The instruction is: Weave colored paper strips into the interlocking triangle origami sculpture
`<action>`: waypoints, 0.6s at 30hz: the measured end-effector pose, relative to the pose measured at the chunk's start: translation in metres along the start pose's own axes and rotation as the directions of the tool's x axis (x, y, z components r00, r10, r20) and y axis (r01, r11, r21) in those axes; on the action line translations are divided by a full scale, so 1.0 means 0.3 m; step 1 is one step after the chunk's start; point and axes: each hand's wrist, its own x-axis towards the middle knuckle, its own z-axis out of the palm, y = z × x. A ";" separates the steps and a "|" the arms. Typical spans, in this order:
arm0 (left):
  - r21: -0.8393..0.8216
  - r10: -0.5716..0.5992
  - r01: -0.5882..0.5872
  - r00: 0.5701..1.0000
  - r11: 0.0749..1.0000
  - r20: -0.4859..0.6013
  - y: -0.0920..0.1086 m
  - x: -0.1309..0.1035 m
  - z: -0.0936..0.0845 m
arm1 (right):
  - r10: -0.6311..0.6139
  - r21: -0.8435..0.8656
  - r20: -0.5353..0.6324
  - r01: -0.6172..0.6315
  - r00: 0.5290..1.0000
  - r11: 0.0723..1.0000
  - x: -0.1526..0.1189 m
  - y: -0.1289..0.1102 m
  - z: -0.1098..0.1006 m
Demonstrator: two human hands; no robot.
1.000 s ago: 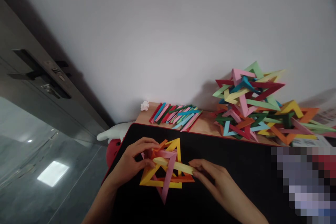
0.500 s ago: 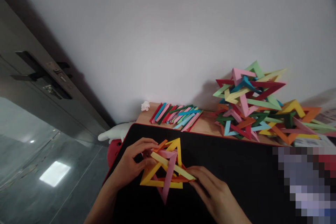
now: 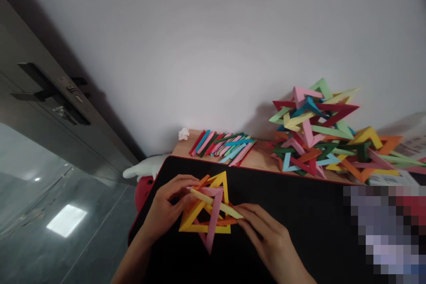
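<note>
Between my hands, above a black mat [image 3: 286,199], is an origami star [image 3: 217,213] of interlocking folded paper triangles in yellow, pink and orange. A pale yellow paper strip [image 3: 213,202] lies slantwise across its front. My left hand [image 3: 168,202] pinches the star's upper left side, by an orange point and the strip's upper end. My right hand [image 3: 266,233] has its fingertips closed at the right side, where the pale strip's lower end meets an orange piece. Parts of the fingertips are hidden behind the paper.
Folded paper strips [image 3: 221,146] in several colours lie on the wooden tabletop [image 3: 262,153] beyond the mat. Left of them is a crumpled white paper [image 3: 183,133]. Finished-looking paper stars [image 3: 313,113] are piled at the right against the wall. A door [image 3: 49,93] stands at the left.
My right hand has shifted slightly left and up, bringing the strip's lower end closer in to the star. The star has turned a little; my left hand keeps its hold.
</note>
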 end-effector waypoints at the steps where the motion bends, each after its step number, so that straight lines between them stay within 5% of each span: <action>1: -0.011 0.000 0.000 1.000 1.000 -0.001 0.000 -0.001 0.003 | -0.011 -0.016 0.009 0.011 1.000 1.000 0.004 0.003 -0.004; 7: -0.039 0.003 -0.002 1.000 0.999 0.013 -0.009 -0.010 0.009 | -0.065 -0.164 0.198 0.098 0.978 0.982 0.071 -0.004 -0.103; 11: -0.017 0.004 -0.004 1.000 1.000 -0.004 -0.010 -0.008 0.010 | -0.170 -0.238 0.167 0.207 0.971 0.949 0.183 -0.034 -0.171; 18: -0.095 -0.016 0.012 0.999 0.995 -0.036 0.011 -0.006 0.016 | -0.349 -0.062 0.334 0.390 0.875 0.919 0.376 -0.110 -0.067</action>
